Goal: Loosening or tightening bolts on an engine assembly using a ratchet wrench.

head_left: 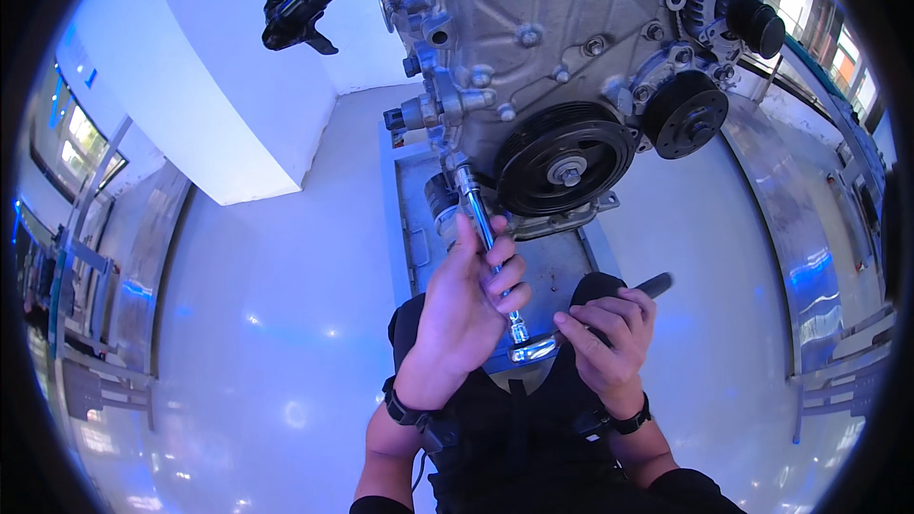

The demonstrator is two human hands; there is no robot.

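My left hand [465, 312] is wrapped round a shiny extension bar [484, 221], thumb pointing up along it. At its upper end a socket [465, 178] meets the lower left of the engine [533, 76], beside the large black crankshaft pulley [521, 167]; the fastener there is hidden. The bar's lower end joins the chrome head of a ratchet wrench [533, 352]. My right hand [609, 343] holds the ratchet's dark handle, which slants up to the right with its end showing beyond the fingers. A dark cylindrical part [440, 192] sits just left of the socket.
A smaller black pulley [685, 114] and an alternator [724, 0] are on the engine's right side. Below the engine is a grey stand [395, 219]. A white pillar [214, 86] rises at the left. Metal-topped benches [133, 276] line both sides.
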